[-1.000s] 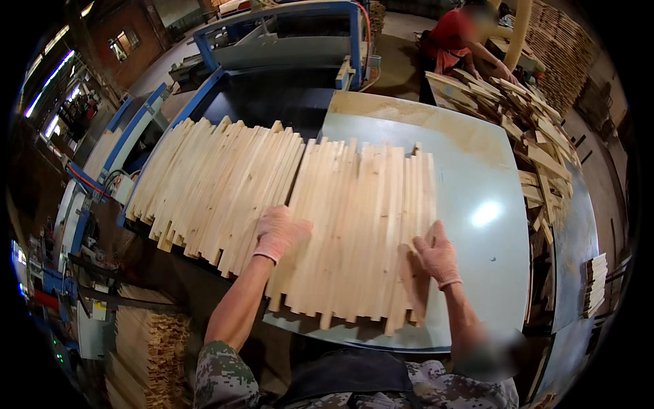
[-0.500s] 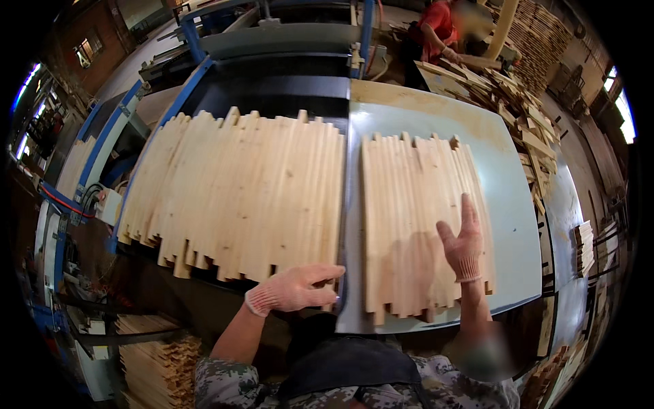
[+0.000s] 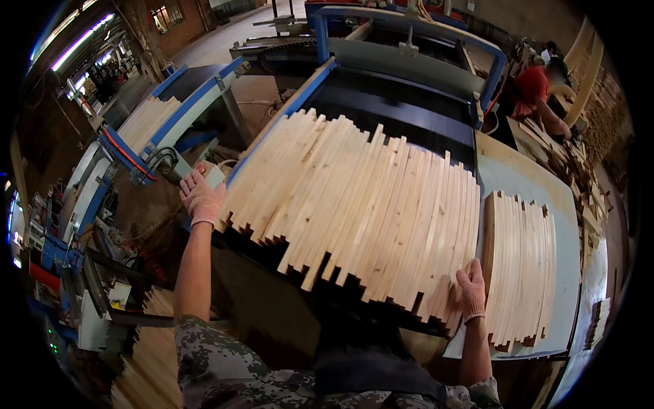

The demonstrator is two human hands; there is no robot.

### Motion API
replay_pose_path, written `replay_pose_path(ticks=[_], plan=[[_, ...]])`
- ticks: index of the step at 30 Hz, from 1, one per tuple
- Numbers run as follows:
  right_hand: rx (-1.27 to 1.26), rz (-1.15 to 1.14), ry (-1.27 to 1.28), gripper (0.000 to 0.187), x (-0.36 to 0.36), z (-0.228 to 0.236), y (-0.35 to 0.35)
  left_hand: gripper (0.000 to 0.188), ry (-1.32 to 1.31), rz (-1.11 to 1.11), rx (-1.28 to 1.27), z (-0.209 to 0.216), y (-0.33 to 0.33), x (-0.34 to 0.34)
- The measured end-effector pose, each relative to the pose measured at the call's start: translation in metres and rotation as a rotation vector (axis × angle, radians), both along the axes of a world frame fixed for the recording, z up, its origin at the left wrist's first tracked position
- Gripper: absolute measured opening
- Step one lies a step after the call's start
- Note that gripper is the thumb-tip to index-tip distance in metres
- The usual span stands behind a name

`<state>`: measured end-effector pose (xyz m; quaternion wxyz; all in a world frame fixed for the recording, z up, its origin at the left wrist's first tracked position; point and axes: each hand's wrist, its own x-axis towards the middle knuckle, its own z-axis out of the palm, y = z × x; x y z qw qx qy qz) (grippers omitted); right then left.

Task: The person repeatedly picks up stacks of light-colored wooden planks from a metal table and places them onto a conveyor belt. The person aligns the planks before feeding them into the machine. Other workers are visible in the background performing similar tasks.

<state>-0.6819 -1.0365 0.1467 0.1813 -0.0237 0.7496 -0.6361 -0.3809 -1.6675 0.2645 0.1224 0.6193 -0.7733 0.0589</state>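
A wide row of pale wooden strips (image 3: 361,211) lies side by side on the dark conveyor belt (image 3: 381,102), their near ends uneven. My left hand (image 3: 203,198), in a pinkish knit glove, is at a small control box (image 3: 215,176) by the belt's left edge, fingers extended over it; whether it presses anything is hard to see. At the row's near right corner rests my right hand (image 3: 471,292), gloved too, its fingers extended against the outermost strips. A smaller batch of strips (image 3: 521,269) lies beside it on the grey-blue table (image 3: 567,273).
A blue machine frame (image 3: 412,27) spans the belt's far end. Another conveyor (image 3: 187,85) with strips stands at left. At far right a person in red (image 3: 535,92) works by a heap of wood offcuts (image 3: 555,150). Stacked wood (image 3: 153,354) sits low at left.
The view has turned left. My left hand has moved from the row's near right end to the control box. My right hand has left the smaller batch for the wide row's right edge.
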Motion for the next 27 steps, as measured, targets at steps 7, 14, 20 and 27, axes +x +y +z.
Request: replay_pose_path(ticks=[7, 14, 20, 27], plan=[[0.015, -0.054, 0.002, 0.081, 0.007, 0.012, -0.007, 0.089, -0.096, -0.075, -0.062, -0.020, -0.058, 0.043], [-0.004, 0.016, 0.183, 0.080, -0.004, 0.001, -0.019, 0.067, -0.067, -0.301, -0.153, -0.016, -0.058, 0.095], [-0.126, -0.009, 0.088, 0.053, 0.015, -0.025, 0.002, 0.045, 0.937, -0.814, 0.700, -0.052, 0.115, 0.122], [-0.279, -0.148, 0.021, 0.046, 0.100, -0.010, 0.012, 0.044, 0.624, -0.778, 2.208, -0.160, 0.322, 0.095]])
